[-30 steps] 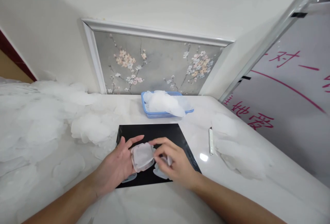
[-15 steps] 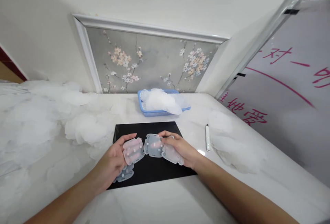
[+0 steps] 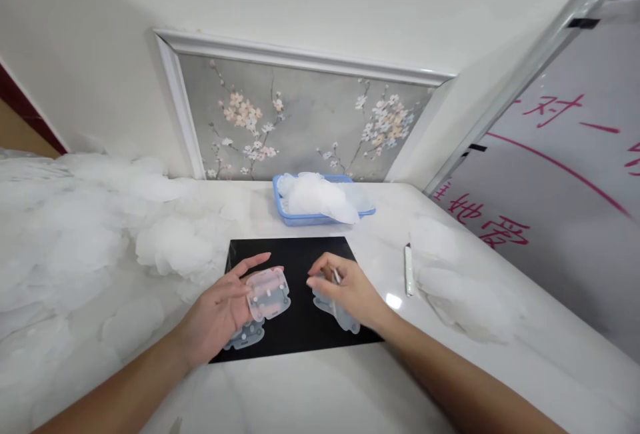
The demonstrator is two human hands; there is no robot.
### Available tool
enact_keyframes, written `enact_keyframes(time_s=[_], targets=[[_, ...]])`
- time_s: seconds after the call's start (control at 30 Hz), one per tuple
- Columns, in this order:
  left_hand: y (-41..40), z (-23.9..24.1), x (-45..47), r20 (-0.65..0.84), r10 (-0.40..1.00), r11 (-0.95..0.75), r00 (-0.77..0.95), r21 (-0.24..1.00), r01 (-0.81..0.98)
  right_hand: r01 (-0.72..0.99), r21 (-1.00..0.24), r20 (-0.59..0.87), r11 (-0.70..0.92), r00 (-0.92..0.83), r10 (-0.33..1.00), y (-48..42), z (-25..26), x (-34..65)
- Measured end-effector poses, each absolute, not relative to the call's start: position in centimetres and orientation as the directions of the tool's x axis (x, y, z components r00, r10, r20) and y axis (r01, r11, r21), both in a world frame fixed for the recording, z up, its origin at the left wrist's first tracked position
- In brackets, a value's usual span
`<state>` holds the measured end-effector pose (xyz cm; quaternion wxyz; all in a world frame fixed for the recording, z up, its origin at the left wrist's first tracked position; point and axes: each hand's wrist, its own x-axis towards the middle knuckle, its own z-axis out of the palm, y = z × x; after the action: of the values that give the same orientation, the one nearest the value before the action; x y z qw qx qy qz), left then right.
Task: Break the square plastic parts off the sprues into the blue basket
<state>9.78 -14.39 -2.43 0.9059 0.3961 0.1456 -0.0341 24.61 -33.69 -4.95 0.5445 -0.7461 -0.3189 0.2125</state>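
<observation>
One clear plastic piece (image 3: 269, 294) tilted at nine o'clock from the middle of the black mat (image 3: 297, 334), held by a partly spread left hand (image 3: 223, 311), fingers behind it. A second piece (image 3: 245, 337) lay just below, at eight. The right hand (image 3: 350, 287) had pulled away towards three o'clock, baring the mat between; its fingers were curled loosely above the grey pieces (image 3: 346, 319), though whether they gripped anything could not be told. Apparently only the left-hand piece remained raised for handling. A blue basket (image 3: 300, 219) stood at twelve, a pale cutter (image 3: 409, 271) at three, white heaps (image 3: 75, 227) towards ten.
</observation>
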Motion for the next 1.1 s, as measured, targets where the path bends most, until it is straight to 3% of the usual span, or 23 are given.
enact_keyframes(time_s=[0.17,0.27,0.37,0.43,0.53,0.63,0.77,0.87,1.1], targets=[[-14.8,-2.3,9.7,-0.248,0.013,0.717,0.969,0.678,0.164,0.628,-0.769,0.214,-0.116,0.424,0.88,-33.6,-5.8,23.1],[-15.2,-2.3,9.5,-0.208,-0.029,0.683,0.978,0.71,0.172,0.724,-0.69,0.32,-0.007,0.314,0.894,-33.5,-5.7,22.4],[-15.1,-2.5,9.3,-0.2,0.104,0.437,0.974,0.889,0.135,0.559,-0.829,0.299,0.008,0.431,0.851,-33.5,-5.2,22.3],[-14.6,-2.5,9.2,-0.133,0.234,0.072,0.963,0.99,0.119,0.289,-0.956,0.122,-0.051,0.548,0.827,-33.6,-4.8,22.7],[-13.3,-2.7,9.1,-0.041,0.236,-0.436,0.971,0.889,0.143,-0.151,-0.985,-0.161,-0.089,0.579,0.799,-33.6,-4.5,23.6],[-12.3,-2.8,9.2,-0.009,0.187,-0.662,0.982,0.738,0.133,-0.367,-0.926,-0.284,-0.086,0.53,0.799,-33.5,-4.6,24.3],[-12.0,-2.4,9.4,-0.064,0.118,-0.791,0.991,0.597,0.133,-0.46,-0.884,-0.334,-0.085,0.495,0.802,-33.5,-4.8,24.7],[-12.3,-1.8,9.3,-0.115,0.129,-0.81,0.985,0.561,0.171,-0.487,-0.869,-0.356,-0.084,0.497,0.791,-33.5,-5.0,24.8],[-13.3,-1.1,9.4,0.003,0.331,-0.594,0.944,0.778,0.206,-0.513,-0.853,-0.388,-0.094,0.505,0.771,-33.5,-5.2,24.9]])
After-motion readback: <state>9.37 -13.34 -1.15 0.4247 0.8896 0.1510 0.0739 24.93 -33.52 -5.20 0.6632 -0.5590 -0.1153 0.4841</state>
